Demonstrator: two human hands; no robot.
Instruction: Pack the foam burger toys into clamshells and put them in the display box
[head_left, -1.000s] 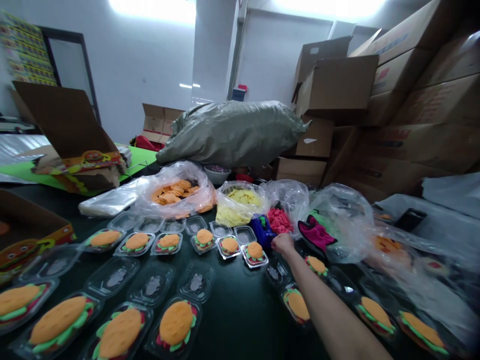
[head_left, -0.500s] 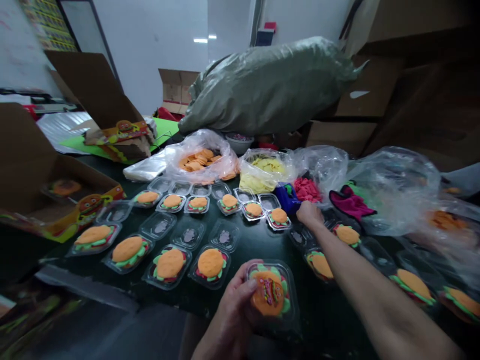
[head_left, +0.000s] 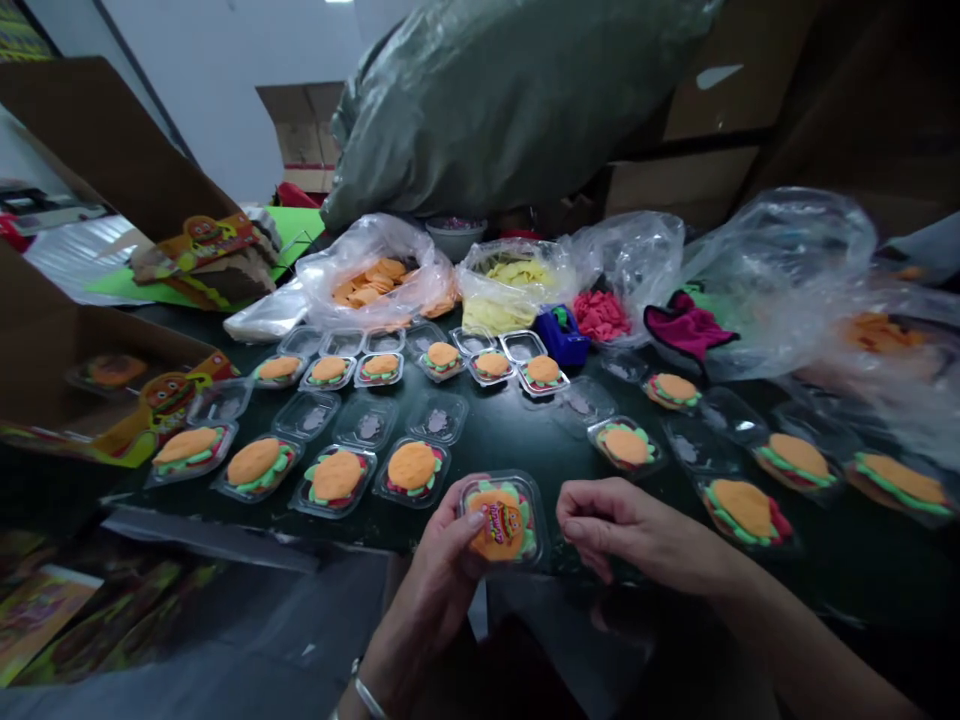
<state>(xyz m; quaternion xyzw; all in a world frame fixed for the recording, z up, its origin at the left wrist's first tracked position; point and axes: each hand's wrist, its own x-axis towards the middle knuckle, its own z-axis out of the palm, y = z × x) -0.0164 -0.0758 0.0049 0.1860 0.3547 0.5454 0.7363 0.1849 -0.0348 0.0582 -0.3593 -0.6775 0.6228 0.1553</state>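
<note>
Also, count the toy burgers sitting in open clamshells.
15: back row, six toy burgers; front left, four burgers; right side, five burgers. Others may be hidden.

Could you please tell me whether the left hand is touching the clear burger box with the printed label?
Touching. The head view shows the left hand gripping the clear burger box at its left side, with the thumb on top.

Head cam: I see left hand (head_left: 444,560) gripping clear burger box (head_left: 521,520), thumb beside printed label (head_left: 505,528). Right hand (head_left: 630,530) near box, fingers (head_left: 581,505) curled; can't tell if holding anything. Blue tape dispenser (head_left: 564,338) beyond right fingers. Burgers (head_left: 412,468) in open trays (head_left: 437,418) left of left fingers.
</note>
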